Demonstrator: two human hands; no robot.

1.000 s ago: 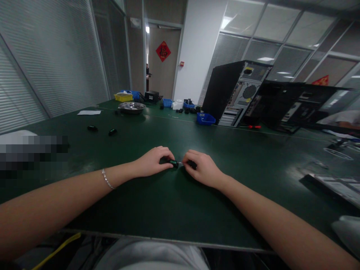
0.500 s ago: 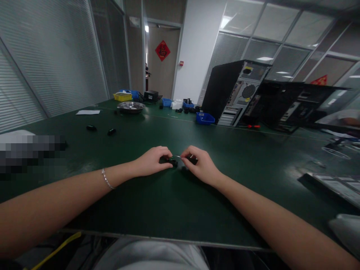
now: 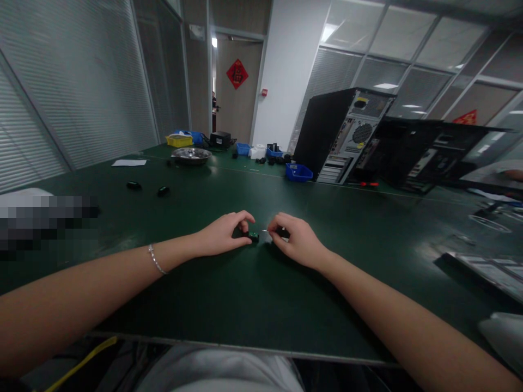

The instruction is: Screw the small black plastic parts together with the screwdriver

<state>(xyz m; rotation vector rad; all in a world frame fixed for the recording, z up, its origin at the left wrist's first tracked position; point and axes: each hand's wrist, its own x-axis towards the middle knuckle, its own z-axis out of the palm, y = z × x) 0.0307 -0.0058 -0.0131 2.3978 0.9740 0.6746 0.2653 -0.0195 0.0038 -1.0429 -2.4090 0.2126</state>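
Note:
On the green table [image 3: 196,294], a small black piece with a green board [image 3: 254,237] lies at the fingertips of my left hand [image 3: 229,234]. My left thumb touches its left end, while the index finger is raised above it, apart from the thumb. Just to the right, my right hand [image 3: 296,239] pinches a thin metal tool [image 3: 265,231], whose tip points left toward the piece without touching it. Part of the tool is hidden in the palm.
Two small black pieces [image 3: 133,185] [image 3: 163,191] lie at the left. Farther back are a metal bowl [image 3: 192,156], a yellow bin [image 3: 178,141] and a blue bin [image 3: 298,172]. Computer towers [image 3: 343,133] stand at the back right. A person's arm [image 3: 512,175] shows at the far right.
My left index finger has lifted off the small piece, opening a gap above the thumb. My right hand has drawn slightly to the right with the thin tool, away from the piece.

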